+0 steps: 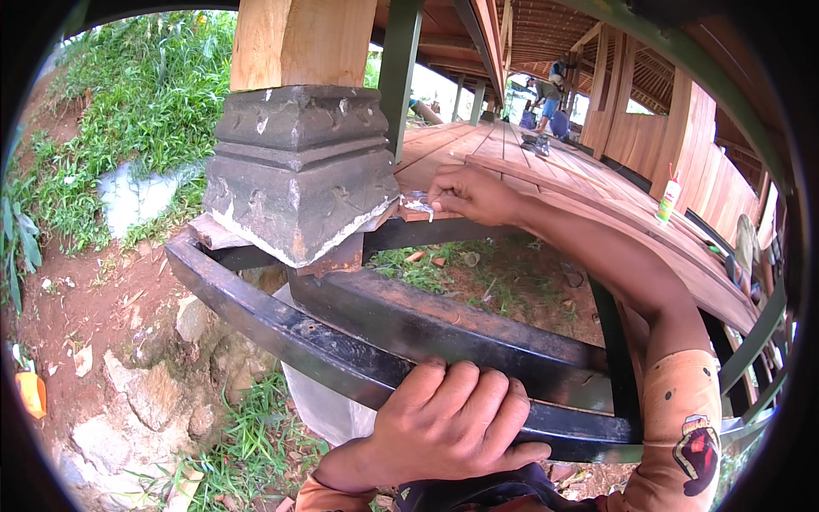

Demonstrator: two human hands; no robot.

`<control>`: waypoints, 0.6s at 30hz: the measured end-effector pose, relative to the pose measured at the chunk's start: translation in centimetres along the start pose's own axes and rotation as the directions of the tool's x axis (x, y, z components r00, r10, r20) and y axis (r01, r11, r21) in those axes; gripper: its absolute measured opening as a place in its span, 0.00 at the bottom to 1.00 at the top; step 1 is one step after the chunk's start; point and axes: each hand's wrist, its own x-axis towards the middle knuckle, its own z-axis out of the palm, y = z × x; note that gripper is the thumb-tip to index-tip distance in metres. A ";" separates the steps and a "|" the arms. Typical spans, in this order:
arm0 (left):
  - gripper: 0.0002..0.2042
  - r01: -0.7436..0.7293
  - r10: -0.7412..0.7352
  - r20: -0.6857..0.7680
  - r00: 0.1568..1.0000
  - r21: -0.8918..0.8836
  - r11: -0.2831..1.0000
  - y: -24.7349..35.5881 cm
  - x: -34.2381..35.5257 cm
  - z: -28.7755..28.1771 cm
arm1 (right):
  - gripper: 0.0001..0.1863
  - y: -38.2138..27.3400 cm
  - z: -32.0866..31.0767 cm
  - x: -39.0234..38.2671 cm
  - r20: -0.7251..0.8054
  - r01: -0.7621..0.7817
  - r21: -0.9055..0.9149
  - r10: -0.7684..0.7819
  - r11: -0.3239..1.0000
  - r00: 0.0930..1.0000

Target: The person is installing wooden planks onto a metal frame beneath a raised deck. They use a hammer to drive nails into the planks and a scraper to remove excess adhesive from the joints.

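Note:
My left hand [465,418] is wrapped over the outer black metal beam [341,346] in front of me. Across the frame stretches my right arm, and my right hand [473,194] is closed in a pinch at the end of the wooden floor. Just by its fingertips is a small white scrap or smear [418,206] on the wood; I cannot make out what the fingers hold. A dark carved stone post base [299,166] with a whitish lower edge stands left of that hand, bearing a wooden post [303,43].
A second black beam [444,324] runs inside the outer one, above soil and grass. A white bottle [669,200] with a nozzle stands on the plank floor [580,183]. Farther back, a person [548,98] bends over. Rocks [145,392] and an orange object [31,392] lie lower left.

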 end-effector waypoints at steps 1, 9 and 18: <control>0.26 0.000 0.000 0.007 1.000 0.012 1.000 0.0 0.0 -0.2 | 0.05 0.0 0.2 -0.1 -0.008 0.022 -0.004 -0.022 1.000 1.000; 0.29 -0.016 0.015 0.041 0.999 0.018 1.000 -0.2 0.2 -0.7 | 0.03 -0.1 0.6 -0.8 -0.024 0.114 -0.058 -0.116 0.992 0.993; 0.24 -0.006 0.006 -0.001 1.000 0.011 1.000 0.0 0.3 -0.3 | 0.06 0.1 -0.5 1.4 0.057 0.018 -0.077 -0.013 0.997 0.998</control>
